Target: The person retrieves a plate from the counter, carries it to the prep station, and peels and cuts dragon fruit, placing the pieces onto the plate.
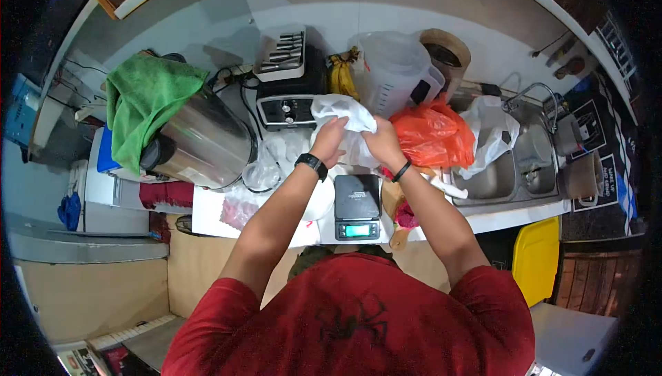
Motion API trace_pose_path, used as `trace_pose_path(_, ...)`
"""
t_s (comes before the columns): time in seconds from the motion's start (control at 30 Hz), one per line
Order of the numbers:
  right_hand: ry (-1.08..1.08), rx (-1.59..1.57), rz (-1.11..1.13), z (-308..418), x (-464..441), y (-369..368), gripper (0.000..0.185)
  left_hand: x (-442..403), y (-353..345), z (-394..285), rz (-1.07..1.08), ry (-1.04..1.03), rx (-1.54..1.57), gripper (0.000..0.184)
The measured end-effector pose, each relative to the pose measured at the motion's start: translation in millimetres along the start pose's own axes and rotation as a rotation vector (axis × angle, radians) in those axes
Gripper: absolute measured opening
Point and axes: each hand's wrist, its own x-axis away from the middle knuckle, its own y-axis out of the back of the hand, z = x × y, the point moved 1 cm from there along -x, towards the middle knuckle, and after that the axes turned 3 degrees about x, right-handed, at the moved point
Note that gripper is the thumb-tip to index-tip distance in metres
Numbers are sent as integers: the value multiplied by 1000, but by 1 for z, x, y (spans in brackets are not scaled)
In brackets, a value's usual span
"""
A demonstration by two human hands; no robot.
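A white plastic bag (pixel 345 110) is stretched between my two hands above the counter. My left hand (pixel 329 141), with a black watch on its wrist, is closed on the bag's left side. On the bag's right side my right hand (pixel 383 144) grips its edge. What the bag contains, if anything, is hidden. Below my hands lies a black digital scale (pixel 357 197) with a lit display. An orange plastic bag (pixel 434 133) bulges beside my right hand. Clear plastic bags (pixel 279 152) lie to the left of my left hand.
At the left stands a large metal container (pixel 203 138) draped with a green towel (pixel 148 104). Behind my hands are a blender base (pixel 288 110), bananas (pixel 343 76) and a measuring jug (pixel 396 73). A sink (pixel 493 179) is on the right; a wooden board (pixel 398 239) lies beside the scale.
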Motion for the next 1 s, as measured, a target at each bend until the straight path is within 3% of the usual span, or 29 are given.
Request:
trace_pose_path(0.07, -37, -63, -176, 3, 0, -1, 29, -8, -8, -5, 17, -9, 47, 38)
trace_pose_path(0.23, -32, -242, -327, 16, -10, -4, 29, -41, -2, -8, 240, -45, 180, 35)
trace_pose_path(0.33, -71, -208, -333, 16, -22, -12, 36, -65, 6, -18, 176, -80, 159, 37)
trace_pose_path(0.4, -192, -312, -129, 22, -23, -13, 38, -71, 14, -21, 51, -152, 34, 43)
trace_pose_path(0.47, -63, -375, 72, -21, -36, -22, 43, -66, 22, -23, 28, -87, -37, 47)
trace_pose_path(0.57, 11, -430, 116, -10, -12, 25, 47, -58, 47, -14, 175, -81, -45, 44)
trace_pose_path(0.63, 1, -229, 75, 20, 27, 77, 45, -22, 51, -9, 89, -223, -122, 39)
trace_pose_path(0.67, 113, -196, 0, 16, 45, 94, 41, -9, 53, 2, 102, -205, -126, 39)
trace_pose_path(0.73, 59, -288, -130, 5, 86, 124, 40, 21, 60, 22, -160, -455, -432, 35)
trace_pose_path(0.8, -27, -177, -286, -16, 133, 140, 33, 46, 64, 49, -31, -463, -480, 29)
trace_pose_path(0.83, -77, -114, -424, -33, 156, 137, 29, 59, 63, 60, 98, -414, -446, 25)
trace_pose_path(1.0, -419, -86, -529, -86, 257, 105, 23, 93, 37, 122, 433, 63, -481, 26)
